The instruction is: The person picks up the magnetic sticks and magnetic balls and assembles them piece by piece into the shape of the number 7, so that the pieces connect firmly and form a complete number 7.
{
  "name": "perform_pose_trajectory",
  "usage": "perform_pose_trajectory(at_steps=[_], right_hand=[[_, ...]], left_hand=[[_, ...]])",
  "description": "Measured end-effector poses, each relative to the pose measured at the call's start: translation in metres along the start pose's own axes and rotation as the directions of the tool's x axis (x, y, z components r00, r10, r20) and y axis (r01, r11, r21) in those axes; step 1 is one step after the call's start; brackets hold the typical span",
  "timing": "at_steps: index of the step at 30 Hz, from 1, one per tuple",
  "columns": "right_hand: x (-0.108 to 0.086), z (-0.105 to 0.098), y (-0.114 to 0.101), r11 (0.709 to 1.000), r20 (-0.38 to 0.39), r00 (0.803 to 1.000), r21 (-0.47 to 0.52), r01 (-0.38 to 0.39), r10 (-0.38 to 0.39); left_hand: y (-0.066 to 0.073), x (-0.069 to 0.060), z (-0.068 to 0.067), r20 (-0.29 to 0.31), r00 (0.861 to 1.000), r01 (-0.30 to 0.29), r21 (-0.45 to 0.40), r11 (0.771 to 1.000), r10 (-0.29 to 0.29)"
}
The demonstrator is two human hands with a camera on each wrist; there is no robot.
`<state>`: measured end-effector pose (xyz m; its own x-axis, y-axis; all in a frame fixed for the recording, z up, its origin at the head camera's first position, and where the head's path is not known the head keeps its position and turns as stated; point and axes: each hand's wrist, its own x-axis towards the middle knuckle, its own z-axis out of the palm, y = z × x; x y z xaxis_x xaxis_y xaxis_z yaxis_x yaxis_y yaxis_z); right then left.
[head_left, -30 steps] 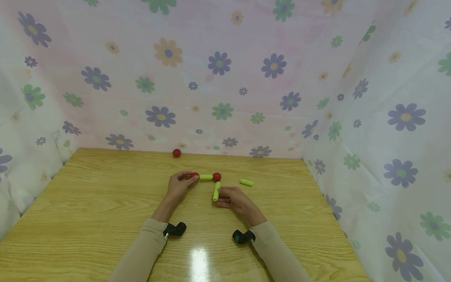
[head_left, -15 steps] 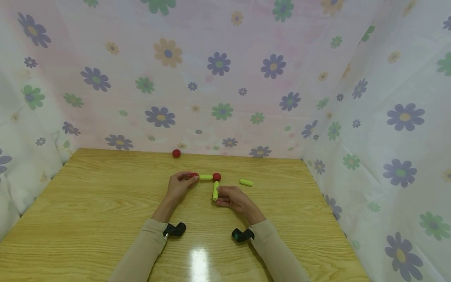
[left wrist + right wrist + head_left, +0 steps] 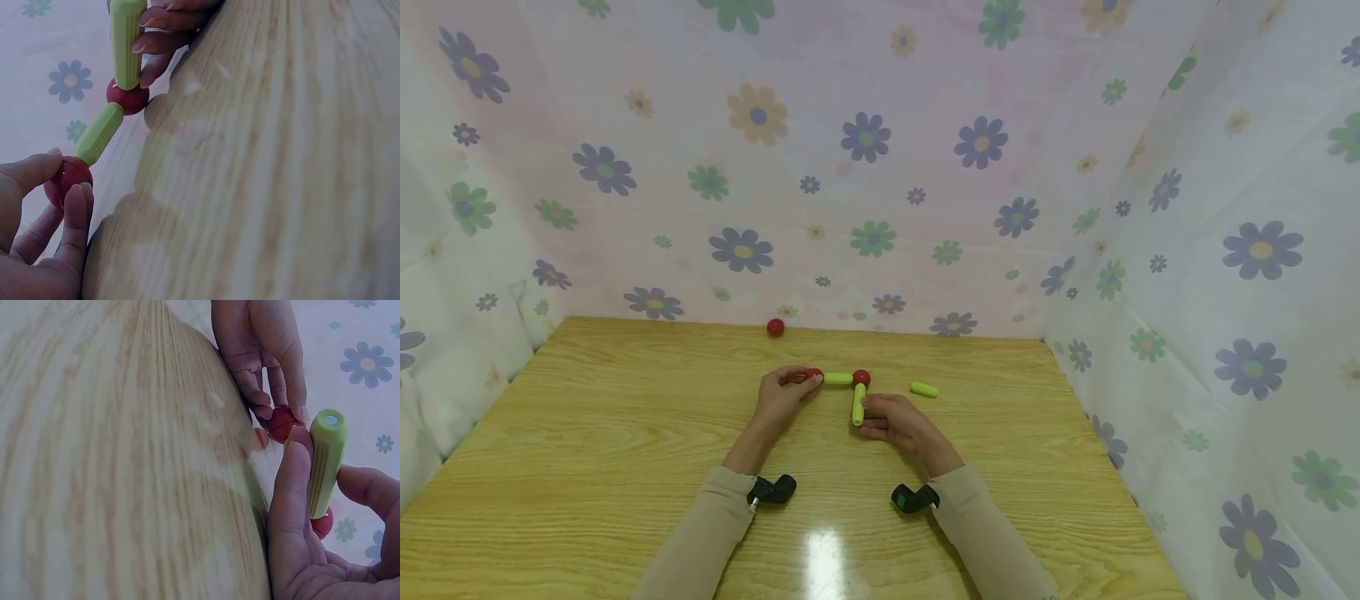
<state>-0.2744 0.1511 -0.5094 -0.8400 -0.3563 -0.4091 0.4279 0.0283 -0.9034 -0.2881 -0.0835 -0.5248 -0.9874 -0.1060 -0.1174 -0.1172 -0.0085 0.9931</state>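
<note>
My left hand (image 3: 781, 395) pinches a red ball (image 3: 69, 181) between thumb and fingers. From that ball a yellow-green rod (image 3: 838, 378) runs right to a second red ball (image 3: 861, 378). My right hand (image 3: 901, 422) pinches another yellow-green rod (image 3: 327, 465) between thumb and fingers. Its far end touches the second ball, so the two rods stand at a corner to each other. A silvery disc (image 3: 330, 420) shows in that rod's near end in the right wrist view. In the left wrist view the held rod (image 3: 127, 44) meets the ball (image 3: 128, 97).
A loose yellow-green rod (image 3: 924, 389) lies on the wooden table (image 3: 625, 433) to the right of the right hand. Near the back edge sits a single red ball (image 3: 775, 327). Flowered cloth (image 3: 820, 208) hangs behind and at both sides.
The right hand's rod has swung slightly left and up, and its far end has come against the second red ball. My left hand has held its place.
</note>
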Motion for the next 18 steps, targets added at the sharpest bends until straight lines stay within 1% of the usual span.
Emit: perform_pose_trajectory(at_steps=[7,15,18], right_hand=[[0.0005,-0.0002,0.0000,1.000,0.002,1.000,0.010,-0.003,0.003],[-0.0014,0.0024,0.0001,1.000,0.010,1.000,-0.004,0.006,-0.006],[-0.0025,0.0031,0.0008,1.000,0.016,1.000,-0.013,0.015,-0.015]], left_hand=[[-0.0015,0.0001,-0.0001,0.000,1.000,-0.011,0.024,1.000,0.011],[-0.0031,-0.0008,-0.0018,0.027,0.998,-0.050,0.047,0.998,0.048],[-0.0029,-0.0010,-0.0017,0.027,0.998,-0.057,0.052,0.997,0.055]])
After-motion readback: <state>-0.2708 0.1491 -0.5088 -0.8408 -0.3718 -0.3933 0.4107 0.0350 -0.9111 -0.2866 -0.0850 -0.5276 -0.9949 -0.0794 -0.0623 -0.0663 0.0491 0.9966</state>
